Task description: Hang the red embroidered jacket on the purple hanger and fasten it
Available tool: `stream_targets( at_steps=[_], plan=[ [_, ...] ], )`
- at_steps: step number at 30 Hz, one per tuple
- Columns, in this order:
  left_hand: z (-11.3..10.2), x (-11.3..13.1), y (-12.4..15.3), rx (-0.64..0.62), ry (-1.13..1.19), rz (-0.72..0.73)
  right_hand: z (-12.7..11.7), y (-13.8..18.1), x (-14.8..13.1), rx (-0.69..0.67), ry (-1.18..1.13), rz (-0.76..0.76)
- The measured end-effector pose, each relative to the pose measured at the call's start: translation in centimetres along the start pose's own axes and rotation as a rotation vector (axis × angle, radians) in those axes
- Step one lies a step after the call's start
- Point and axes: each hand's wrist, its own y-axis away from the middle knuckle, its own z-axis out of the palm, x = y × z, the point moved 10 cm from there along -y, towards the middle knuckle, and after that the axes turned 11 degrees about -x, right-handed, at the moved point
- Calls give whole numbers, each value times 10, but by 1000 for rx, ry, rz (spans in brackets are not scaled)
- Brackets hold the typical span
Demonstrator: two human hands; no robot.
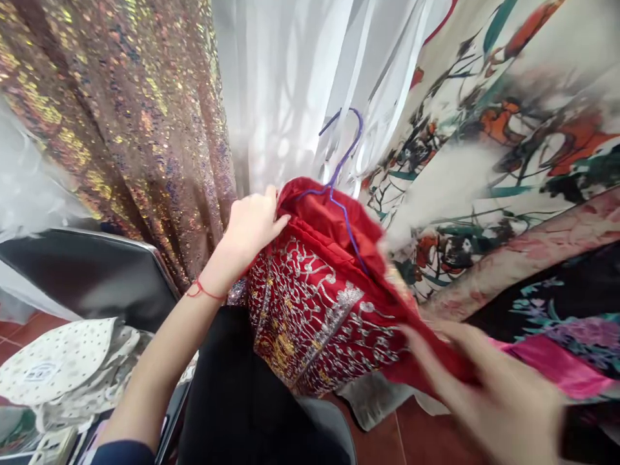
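A red bodice [329,310], embroidered in silver and gold, lies tilted over my lap. My left hand [254,223] pinches its top edge at the left end, thumb over the rim. Inside the red lining is a thin purple hanger [347,223], its hook pointing up against white sheer fabric. At the bodice's right end, my right hand [489,387] is blurred by motion, with red cloth running between thumb and fingers. The lower part of the bodice drops out of sight below my lap.
Sequined gold-pink fabric [121,116] hangs at the left, and floral cloth [523,142] at the right. A black chair back [92,271] stands at left, near a dotted cream cloth item [62,361]. Black floral fabric [566,310] lies at far right.
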Motion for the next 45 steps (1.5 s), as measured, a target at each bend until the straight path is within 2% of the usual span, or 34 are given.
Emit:
stream_targets(
  at_steps=[1, 4, 8, 10, 12, 14, 18, 22, 26, 29, 32, 37, 42, 45],
  plan=[
    [4, 5, 4, -12, -3, 7, 19, -2, -10, -23, 95, -88],
    [0, 26, 15, 109, 61, 123, 49, -10, -5, 87, 365, -40],
    [-10, 80, 29, 305, 85, 532, 62, -15, 12, 172, 533, 87],
    [-6, 105, 33, 358, 37, 703, 71, -18, 28, 157, 537, 174],
    [3, 127, 31, 370, -26, 813, 84, -22, 50, 122, 493, 285],
    [12, 142, 22, 356, -79, 858, 102, -31, 74, 90, 420, 388],
    [20, 160, -4, 338, -119, 847, 140, -58, 115, 50, 262, 520],
    [25, 171, -18, 299, -111, 865, 164, -75, 137, 96, 138, 544],
    [26, 172, -18, 249, -81, 827, 159, -59, 138, 204, 109, 426],
    [26, 171, -16, 194, -50, 806, 154, -39, 135, 193, 164, 329],
    [25, 170, -15, 148, -38, 803, 151, -29, 134, 193, 196, 314],
    [25, 168, -18, 162, -43, 767, 136, -40, 125, 259, 111, 381],
    [26, 169, -20, 203, -9, 751, 91, -44, 112, 298, -96, 461],
    [27, 171, -21, 214, 11, 740, 58, -38, 89, 375, -208, 490]
  ],
)
